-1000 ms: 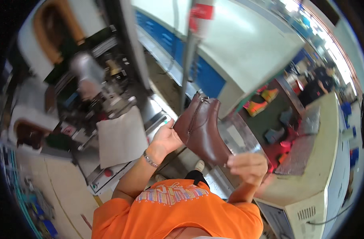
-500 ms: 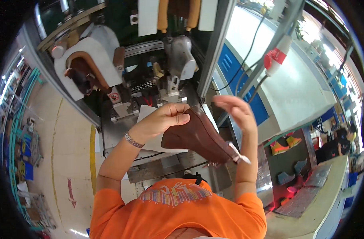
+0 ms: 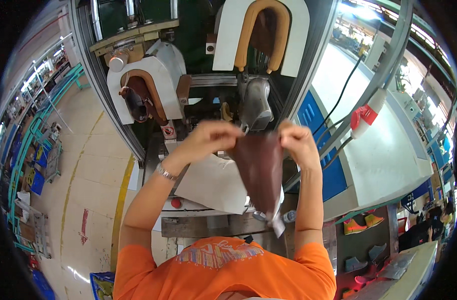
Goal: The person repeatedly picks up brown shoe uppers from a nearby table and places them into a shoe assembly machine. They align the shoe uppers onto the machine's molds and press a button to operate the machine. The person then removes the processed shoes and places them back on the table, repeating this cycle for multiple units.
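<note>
Both my hands hold a dark brown leather shoe upper [image 3: 261,172] up in front of a machine. My left hand [image 3: 211,138] pinches its top left edge and my right hand [image 3: 298,142] pinches its top right edge. The upper hangs down between them, with a pale tag at its lower tip. Just behind it stands a grey metal form [image 3: 256,102] of the machine. A second brown upper [image 3: 138,102] sits in the white padded mould [image 3: 148,82] on the left. The right mould [image 3: 263,30], with a tan U-shaped pad, is raised above.
A white sheet [image 3: 213,182] lies on the machine's front ledge beside a red button [image 3: 176,202]. A red and white plug [image 3: 366,117] hangs on cables at the right. Coloured shoes [image 3: 361,225] lie on a lower shelf at the right. Tiled floor with a yellow line [image 3: 121,200] runs left.
I have turned from the right toward the machine. The upper went from lying flat across my hands to hanging upright, pinched at its top edge and lifted nearer the grey form.
</note>
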A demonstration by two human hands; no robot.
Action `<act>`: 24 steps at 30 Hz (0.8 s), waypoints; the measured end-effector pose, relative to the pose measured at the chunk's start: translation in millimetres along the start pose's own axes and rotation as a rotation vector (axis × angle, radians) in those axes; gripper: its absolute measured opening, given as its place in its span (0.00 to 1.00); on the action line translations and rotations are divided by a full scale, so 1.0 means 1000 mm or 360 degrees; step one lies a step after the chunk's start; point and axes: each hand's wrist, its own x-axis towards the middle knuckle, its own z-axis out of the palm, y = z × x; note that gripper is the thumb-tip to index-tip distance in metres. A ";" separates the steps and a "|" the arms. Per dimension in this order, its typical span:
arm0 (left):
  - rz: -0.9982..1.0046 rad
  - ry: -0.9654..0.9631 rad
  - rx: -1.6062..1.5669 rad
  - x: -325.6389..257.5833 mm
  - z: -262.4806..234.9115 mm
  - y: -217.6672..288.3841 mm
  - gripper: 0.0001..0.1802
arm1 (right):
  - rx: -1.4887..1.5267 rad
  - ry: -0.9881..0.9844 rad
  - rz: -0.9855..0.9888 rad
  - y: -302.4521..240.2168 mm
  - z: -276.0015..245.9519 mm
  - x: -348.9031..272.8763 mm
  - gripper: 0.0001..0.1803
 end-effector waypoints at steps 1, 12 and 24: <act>0.0183 0.0236 0.0008 0.017 0.001 0.005 0.09 | 0.0038 0.0258 0.0110 -0.003 -0.001 0.015 0.05; 0.0382 0.1113 -0.0480 0.113 -0.009 -0.055 0.12 | 0.0495 0.0680 0.0159 0.064 -0.027 0.094 0.04; 0.0862 0.0556 0.1873 -0.001 0.088 0.010 0.30 | 0.1486 0.0455 0.0587 0.139 0.046 -0.032 0.18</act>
